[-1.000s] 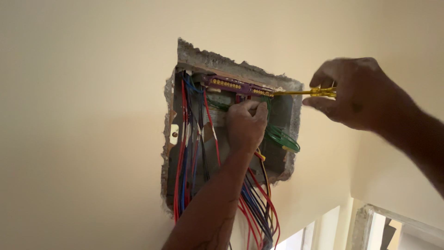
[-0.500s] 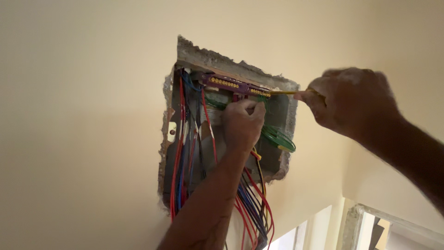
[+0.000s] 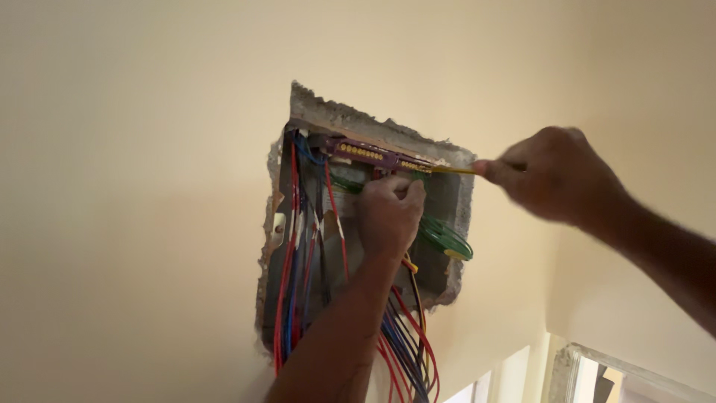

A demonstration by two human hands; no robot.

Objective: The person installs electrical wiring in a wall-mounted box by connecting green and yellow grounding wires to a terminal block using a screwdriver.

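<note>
The left hand point(image 3: 389, 216) is curled shut inside the box point(image 3: 447, 201), a ragged-edged recess cut into the cream wall point(image 3: 149, 186); its knuckles sit just under the terminal bar point(image 3: 380, 157), and the fingers close on something there, though what they pinch is hidden behind the hand. The right hand point(image 3: 556, 179) is outside the box, off its right edge, fist closed around a yellow screwdriver point(image 3: 451, 170) whose handle is covered by the palm. The shaft runs left from that hand across the box's right rim, and its tip reaches the right end of the bar, just above the left hand's fingers. Red and blue wires point(image 3: 291, 276) hang down the left side of the box and spill out past its bottom edge beside the left forearm. A coil of green wire point(image 3: 446, 237) lies against the box's right wall, just right of the left hand. The box interior is crowded; bare wall spreads to its left and above, and a window frame point(image 3: 597, 373) shows below to its right.
</note>
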